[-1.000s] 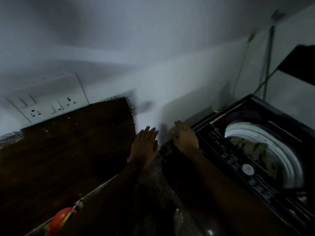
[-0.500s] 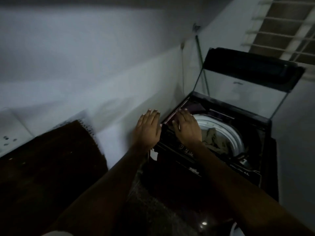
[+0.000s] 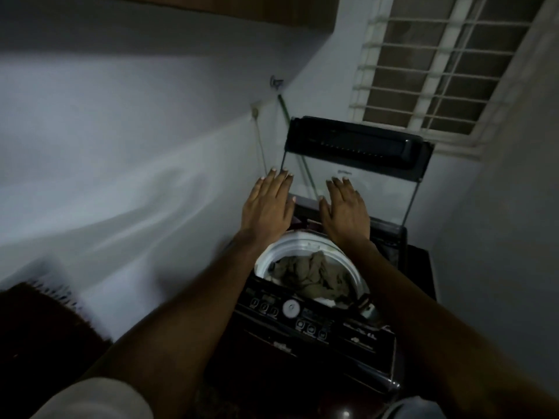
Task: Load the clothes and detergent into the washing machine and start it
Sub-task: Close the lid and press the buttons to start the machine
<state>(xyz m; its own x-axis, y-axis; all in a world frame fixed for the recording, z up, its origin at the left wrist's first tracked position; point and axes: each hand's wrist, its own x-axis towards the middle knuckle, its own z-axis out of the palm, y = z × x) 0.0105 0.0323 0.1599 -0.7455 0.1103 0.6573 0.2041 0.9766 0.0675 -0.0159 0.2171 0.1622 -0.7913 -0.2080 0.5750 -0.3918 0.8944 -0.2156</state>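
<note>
Olive clothes point(image 3: 314, 272) fill drum; left hand point(image 3: 267, 208), right hand point(image 3: 344, 210) flat, fingers spread, empty, likely reaching for raised lid point(image 3: 354, 146).

Black washing machine point(image 3: 314, 334); white drum rim point(image 3: 272, 252); olive-brown clothes point(image 3: 311, 272); white wall point(image 3: 121, 176).
</note>
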